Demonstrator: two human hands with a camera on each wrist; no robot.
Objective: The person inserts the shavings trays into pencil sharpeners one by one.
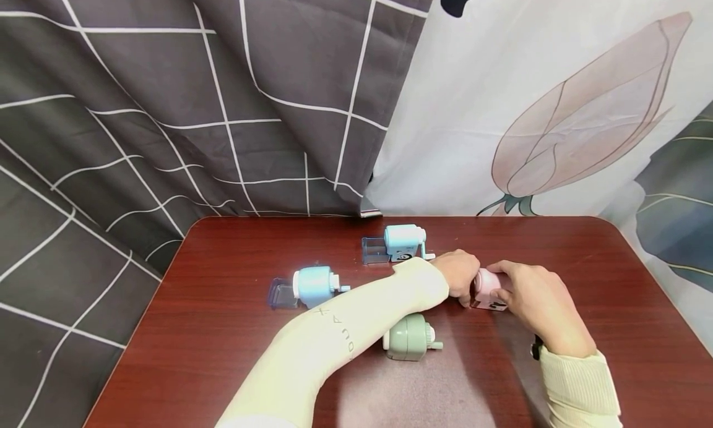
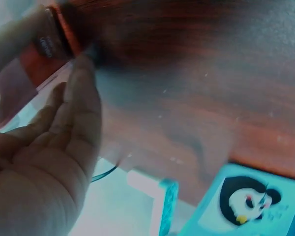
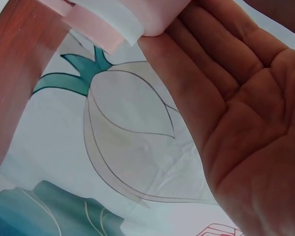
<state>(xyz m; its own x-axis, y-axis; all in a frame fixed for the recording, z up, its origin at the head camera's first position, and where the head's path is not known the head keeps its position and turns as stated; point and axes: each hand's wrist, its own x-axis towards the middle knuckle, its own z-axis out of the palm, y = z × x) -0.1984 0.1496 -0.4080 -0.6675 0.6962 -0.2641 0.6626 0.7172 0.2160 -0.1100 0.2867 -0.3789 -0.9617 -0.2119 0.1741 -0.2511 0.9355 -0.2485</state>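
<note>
1. Behind the surface (image 1: pixel 223 329), from 9 to 3 o'clock, hang two cloths: a grey curtain (image 1: pixel 167 106) with white lines on the left, and a white sheet (image 1: pixel 557 106) with a pale flower on the right.
2. The surface is dark red wood with rounded corners.
3. The right hand (image 1: pixel 543 307), at 3 o'clock of centre, lies over the right side of the pink sharpener (image 1: pixel 487 289); the right wrist view shows its fingers nearly straight, their tips touching the pink body, not wrapped around it.
4. The left hand (image 1: pixel 459 273) reaches across and meets the sharpener's left end; its fingers curl there, but whether they grip cannot be told.
5. The pink sharpener stands between both hands, right of centre.
6. A green sharpener (image 1: pixel 409 336) sits at 6 o'clock of the left hand, just beside the forearm.
7. A blue sharpener (image 1: pixel 403 242) stands at 11 o'clock of that hand, and another blue one (image 1: pixel 312 286) lies well apart at 9 o'clock.
</note>
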